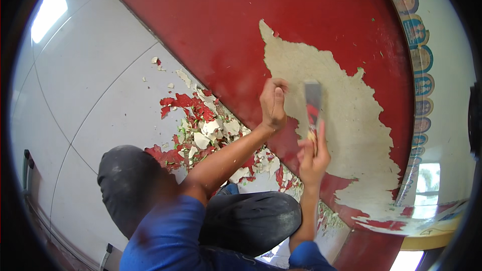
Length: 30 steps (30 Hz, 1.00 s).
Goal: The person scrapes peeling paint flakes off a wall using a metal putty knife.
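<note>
My right hand [314, 160] grips the handle of a flat-bladed paint scraper [313, 96], its blade pointing up the wall. Behind the blade is a ragged pale patch [354, 131] where the red paint has come off the wall. My left hand [273, 103] is raised at the patch's left edge, fingers curled in and slightly blurred, with nothing visible in it. Red paint [226, 19] still covers the wall around the patch. Below my left forearm, red, cream and green paint flakes [211, 128] lie heaped along the foot of the wall.
Pale floor tiles [86, 75] with dark joints stretch to the left. My bent knee [263, 214] is close to the wall. A border of round printed pictures [423, 82] runs along the glossy white upper wall. A yellow edge [429, 240] stands at lower right.
</note>
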Each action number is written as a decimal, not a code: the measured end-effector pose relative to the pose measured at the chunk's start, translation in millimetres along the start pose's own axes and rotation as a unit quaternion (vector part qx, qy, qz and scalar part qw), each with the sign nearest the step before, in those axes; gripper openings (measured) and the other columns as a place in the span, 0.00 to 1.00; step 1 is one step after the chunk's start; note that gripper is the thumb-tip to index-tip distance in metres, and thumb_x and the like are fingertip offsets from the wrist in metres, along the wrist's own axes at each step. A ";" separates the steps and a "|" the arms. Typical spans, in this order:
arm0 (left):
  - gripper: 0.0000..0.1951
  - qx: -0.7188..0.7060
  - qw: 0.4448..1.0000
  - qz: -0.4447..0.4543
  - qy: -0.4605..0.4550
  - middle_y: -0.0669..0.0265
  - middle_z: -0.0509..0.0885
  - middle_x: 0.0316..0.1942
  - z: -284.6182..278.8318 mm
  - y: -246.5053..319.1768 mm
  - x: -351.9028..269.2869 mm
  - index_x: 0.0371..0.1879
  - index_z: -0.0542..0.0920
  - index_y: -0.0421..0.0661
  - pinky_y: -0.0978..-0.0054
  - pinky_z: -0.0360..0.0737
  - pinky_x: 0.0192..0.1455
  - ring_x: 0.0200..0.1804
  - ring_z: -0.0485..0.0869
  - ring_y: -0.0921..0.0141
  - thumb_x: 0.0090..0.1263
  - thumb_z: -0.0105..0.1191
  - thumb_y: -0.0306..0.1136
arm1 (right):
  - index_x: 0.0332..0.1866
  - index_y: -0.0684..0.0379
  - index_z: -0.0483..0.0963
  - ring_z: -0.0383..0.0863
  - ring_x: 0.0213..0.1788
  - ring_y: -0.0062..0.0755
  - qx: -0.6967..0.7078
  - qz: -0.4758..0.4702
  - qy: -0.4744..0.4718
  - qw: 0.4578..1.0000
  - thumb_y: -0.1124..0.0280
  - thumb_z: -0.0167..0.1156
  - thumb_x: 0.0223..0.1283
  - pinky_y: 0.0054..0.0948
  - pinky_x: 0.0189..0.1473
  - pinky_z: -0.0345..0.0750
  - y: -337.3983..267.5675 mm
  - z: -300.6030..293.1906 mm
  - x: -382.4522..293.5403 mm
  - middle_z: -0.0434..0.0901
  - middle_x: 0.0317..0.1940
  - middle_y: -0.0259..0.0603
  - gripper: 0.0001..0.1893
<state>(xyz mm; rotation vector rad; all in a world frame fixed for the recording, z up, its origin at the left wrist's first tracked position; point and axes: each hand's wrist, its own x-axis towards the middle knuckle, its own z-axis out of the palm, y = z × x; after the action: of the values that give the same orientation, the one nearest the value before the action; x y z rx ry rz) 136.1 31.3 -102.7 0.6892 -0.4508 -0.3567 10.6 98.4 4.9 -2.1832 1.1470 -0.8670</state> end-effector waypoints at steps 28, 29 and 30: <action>0.17 -0.239 0.868 -0.387 -0.201 0.67 0.77 0.21 0.7 56.6 68.9 0.29 0.74 0.42 0.78 0.77 0.27 0.23 0.77 0.75 0.78 0.40 0.40 | 0.63 0.72 0.66 0.77 0.57 0.29 -0.028 -0.146 0.117 0.982 0.83 0.45 0.64 0.22 0.56 0.72 0.5 102.6 62.1 0.76 0.58 0.48 0.21; 0.17 -0.233 0.876 -0.365 -0.210 0.67 0.77 0.20 2.3 64.4 75.2 0.29 0.74 0.42 0.78 0.77 0.27 0.23 0.77 0.75 0.78 0.39 0.40 | 0.63 0.72 0.66 0.77 0.57 0.29 -0.033 -0.141 0.117 0.983 0.83 0.45 0.64 0.22 0.56 0.72 -6.9 104.8 63.4 0.76 0.58 0.48 0.21; 0.18 -0.215 0.886 -0.351 -0.212 0.67 0.77 0.20 2.1 76.4 83.7 0.27 0.74 0.42 0.78 0.76 0.28 0.23 0.77 0.75 0.78 0.39 0.39 | 0.63 0.72 0.66 0.77 0.57 0.29 -0.029 -0.137 0.123 0.982 0.82 0.45 0.64 0.22 0.57 0.71 -14.3 106.2 67.0 0.77 0.57 0.48 0.21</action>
<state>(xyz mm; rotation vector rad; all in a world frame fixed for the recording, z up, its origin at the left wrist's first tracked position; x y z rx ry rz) 218.4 47.0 -26.3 0.3074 -0.5005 -1.2758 125.5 64.5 -35.4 -2.3698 1.0044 -1.2652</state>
